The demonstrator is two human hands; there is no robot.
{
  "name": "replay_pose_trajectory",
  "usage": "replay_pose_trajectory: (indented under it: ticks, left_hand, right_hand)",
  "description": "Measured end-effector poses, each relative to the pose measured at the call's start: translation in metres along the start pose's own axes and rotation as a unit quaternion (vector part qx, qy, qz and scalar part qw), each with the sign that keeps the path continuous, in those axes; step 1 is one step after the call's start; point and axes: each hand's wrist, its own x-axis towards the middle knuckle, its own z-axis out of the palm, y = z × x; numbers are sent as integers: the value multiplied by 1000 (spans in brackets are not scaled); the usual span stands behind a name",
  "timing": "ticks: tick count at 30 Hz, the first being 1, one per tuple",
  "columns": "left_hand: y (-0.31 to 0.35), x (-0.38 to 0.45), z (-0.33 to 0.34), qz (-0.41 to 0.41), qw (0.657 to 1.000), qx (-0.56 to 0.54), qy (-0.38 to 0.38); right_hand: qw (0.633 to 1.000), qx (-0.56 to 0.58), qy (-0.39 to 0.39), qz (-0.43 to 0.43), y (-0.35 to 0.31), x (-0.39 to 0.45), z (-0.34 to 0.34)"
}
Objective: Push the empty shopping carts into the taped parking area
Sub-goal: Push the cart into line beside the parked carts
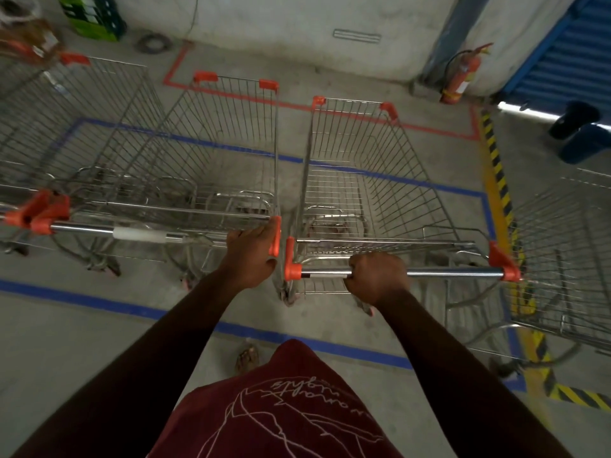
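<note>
Two empty wire shopping carts with orange corner caps stand side by side inside the blue tape rectangle. My right hand grips the chrome handle bar of the right cart. My left hand rests over the right end of the middle cart's handle, by its orange end cap. A third cart stands at the far left, close against the middle one. Red tape outlines another area beyond the carts' noses.
A further cart stands at the right, outside the yellow-black hazard stripe. A red fire extinguisher leans at the wall. A green crate sits at the back left, dark blue bins at the right. My foot is near the front blue line.
</note>
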Motion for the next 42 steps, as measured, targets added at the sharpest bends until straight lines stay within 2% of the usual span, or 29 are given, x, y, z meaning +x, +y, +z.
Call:
replay_pose_trajectory:
  ticks: [7,14,23,29,36,42]
  left_hand:
    - [-2,0,2,-5,999,-29,26]
    - [-6,0,3,8,998,-41,38]
    - [-13,0,3,23,998,-53,16]
    - [-17,-2,0,10,996,-76,-37]
    - [-20,-3,-6,23,995,-98,-15]
    - [-19,-7,-6,23,994,-104,35]
  right_hand:
    - [999,33,6,37,-10,3,4]
    - [999,23,17,18,-10,7,6]
    - [998,-1,4,67,-21,8,2]
    - [998,0,2,69,-15,9,0]
    - [995,23,-10,99,-29,12,-1]
    - [995,41,20,88,-28,7,11]
